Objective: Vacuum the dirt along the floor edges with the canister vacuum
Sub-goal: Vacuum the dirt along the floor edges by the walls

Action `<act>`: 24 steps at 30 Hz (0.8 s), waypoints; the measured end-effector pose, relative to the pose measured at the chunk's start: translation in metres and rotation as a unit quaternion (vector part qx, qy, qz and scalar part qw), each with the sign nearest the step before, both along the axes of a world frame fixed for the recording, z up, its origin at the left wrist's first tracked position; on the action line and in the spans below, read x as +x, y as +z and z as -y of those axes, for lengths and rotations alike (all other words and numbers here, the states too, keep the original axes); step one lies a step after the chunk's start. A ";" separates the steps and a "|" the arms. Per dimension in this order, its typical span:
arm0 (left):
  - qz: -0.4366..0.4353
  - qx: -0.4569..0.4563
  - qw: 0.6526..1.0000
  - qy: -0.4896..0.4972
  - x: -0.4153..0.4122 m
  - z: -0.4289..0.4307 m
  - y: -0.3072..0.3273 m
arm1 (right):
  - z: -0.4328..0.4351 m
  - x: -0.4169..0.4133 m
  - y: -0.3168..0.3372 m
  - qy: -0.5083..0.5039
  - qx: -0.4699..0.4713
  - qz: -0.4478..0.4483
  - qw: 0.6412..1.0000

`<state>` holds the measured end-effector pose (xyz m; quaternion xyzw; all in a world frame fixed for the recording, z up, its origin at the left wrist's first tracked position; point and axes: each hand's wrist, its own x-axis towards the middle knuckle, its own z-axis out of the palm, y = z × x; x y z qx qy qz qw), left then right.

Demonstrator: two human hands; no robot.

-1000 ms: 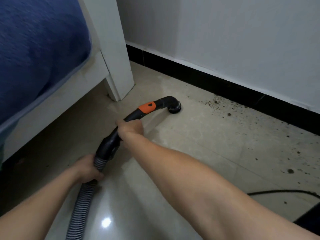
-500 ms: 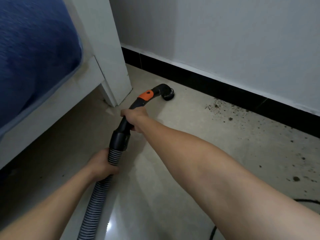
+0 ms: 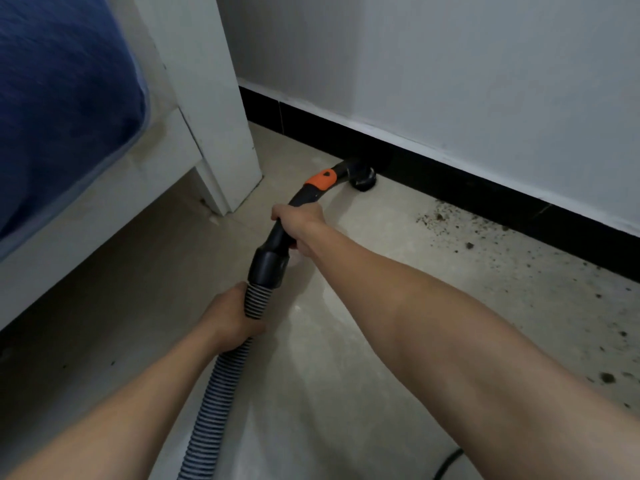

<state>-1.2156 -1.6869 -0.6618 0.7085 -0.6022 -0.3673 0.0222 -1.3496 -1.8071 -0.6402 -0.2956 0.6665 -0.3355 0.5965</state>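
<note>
Near the lower edge a dark power cord [image 3: 446, 462] lies on the tiled floor [image 3: 346, 393] beside the right forearm; a wide sweep could catch it. The ribbed hose [image 3: 211, 393] rises from there to the left hand [image 3: 228, 323], whose fingers [image 3: 254, 330] are wrapped around it just below the black cuff [image 3: 268, 265]. A hard backward pull here could kink the hose or strain that joint. Farther out, the right hand [image 3: 298, 226] is clenched round the curved handle [image 3: 304, 199], below its orange collar [image 3: 320, 180]. The round nozzle [image 3: 362, 176] stands at the floor edge, against or just beside the black baseboard [image 3: 485, 188]; dark on dark, contact cannot be confirmed, nor whether the mouth sits flat. A tilted mouth would lose suction and leave grit behind. The dirt [image 3: 446, 220] lies to the right, scattered along the baseboard and out across the floor, apart from the nozzle. A fast pass could knock the larger clods away rather than lift them, and pressing sideways could scuff the baseboard. To the left, the white bed post [image 3: 214, 116] stands near the handle and could block a backswing.
</note>
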 end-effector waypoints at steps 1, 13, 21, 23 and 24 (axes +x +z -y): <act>0.007 -0.010 1.000 0.011 0.010 -0.002 0.002 | 0.000 0.008 0.003 0.000 -0.002 0.023 1.000; 0.079 0.056 0.984 0.150 0.154 -0.085 0.026 | -0.095 0.165 0.011 0.050 0.054 0.128 0.989; 0.059 0.039 0.994 0.084 0.129 -0.079 0.017 | -0.099 0.138 0.012 -0.030 0.041 0.035 0.998; 0.055 0.044 0.994 0.084 0.130 -0.080 0.021 | -0.102 0.139 0.015 -0.033 0.048 0.040 0.998; 0.070 0.060 0.992 0.088 0.135 -0.084 0.025 | -0.111 0.143 0.014 -0.030 0.051 0.047 0.997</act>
